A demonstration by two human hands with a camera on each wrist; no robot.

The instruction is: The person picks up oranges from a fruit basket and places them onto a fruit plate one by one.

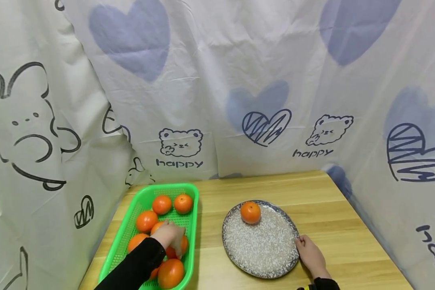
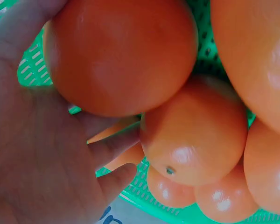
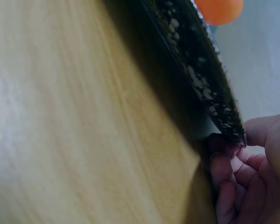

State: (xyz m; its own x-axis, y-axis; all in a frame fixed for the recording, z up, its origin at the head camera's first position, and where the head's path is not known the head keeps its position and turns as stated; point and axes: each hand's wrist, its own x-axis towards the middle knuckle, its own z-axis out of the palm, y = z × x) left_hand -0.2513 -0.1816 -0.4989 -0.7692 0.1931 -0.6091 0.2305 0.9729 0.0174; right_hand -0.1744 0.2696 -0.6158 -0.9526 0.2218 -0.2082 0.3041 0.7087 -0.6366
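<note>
My left hand [image 1: 170, 237] reaches down into a green plastic basket [image 1: 196, 225] of smooth orange persimmons. In the left wrist view, its thumb and fingers lie round one large persimmon [image 2: 123, 56], and its lower fingers reach beneath that fruit beside another persimmon [image 2: 196, 135]. On the right, my right hand [image 1: 311, 255] pinches the rim of a round, speckled grey plate [image 1: 262, 249], thumb above and fingers beneath. The right wrist view has that edge raised above the wood. One persimmon [image 1: 250, 212] sits near the plate's far edge.
Several more persimmons, among them one at the front [image 1: 170, 274] and one at the back [image 1: 183, 204], lie in the basket. Basket and plate stand on a wooden table [image 1: 212, 217]. White printed cloth [image 1: 210, 80] hangs behind and at both sides.
</note>
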